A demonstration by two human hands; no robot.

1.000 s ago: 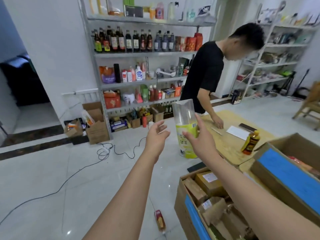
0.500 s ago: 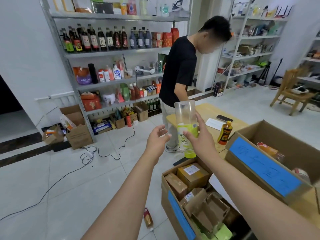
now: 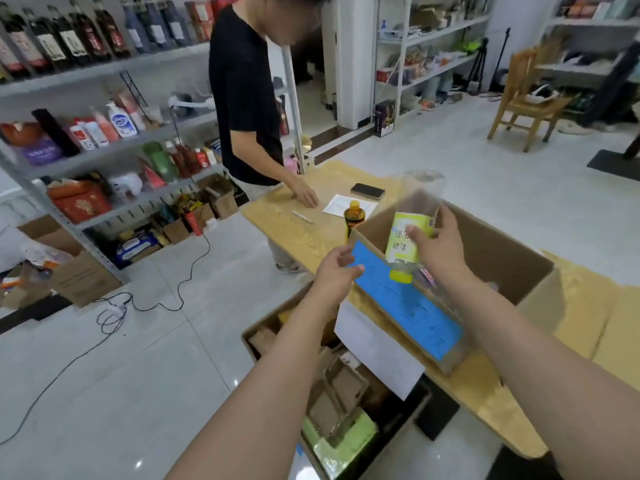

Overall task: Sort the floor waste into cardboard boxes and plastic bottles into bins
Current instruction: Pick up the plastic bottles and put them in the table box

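My right hand (image 3: 441,245) grips a clear plastic bottle (image 3: 414,223) with a yellow-green label, held upside down with its yellow cap lowest. The bottle hangs over the near rim of an open cardboard box (image 3: 505,258) that bears a blue label and stands on a low wooden table. My left hand (image 3: 336,271) is beside it, fingers loosely curled and holding nothing, close to the box's blue corner. On the floor below sits a second cardboard box (image 3: 259,341) filled with flattened cardboard pieces.
A person in a black shirt (image 3: 246,91) leans on the wooden table (image 3: 294,220), where a phone, a paper sheet, a pen and an amber bottle (image 3: 353,218) lie. Shelves of goods line the left wall. A cable (image 3: 156,299) trails over the tiled floor. A wooden chair (image 3: 526,102) stands far right.
The view has swung right and down. My right hand has carried the bottle from in front of the person to above the blue-labelled box. My left hand followed alongside.
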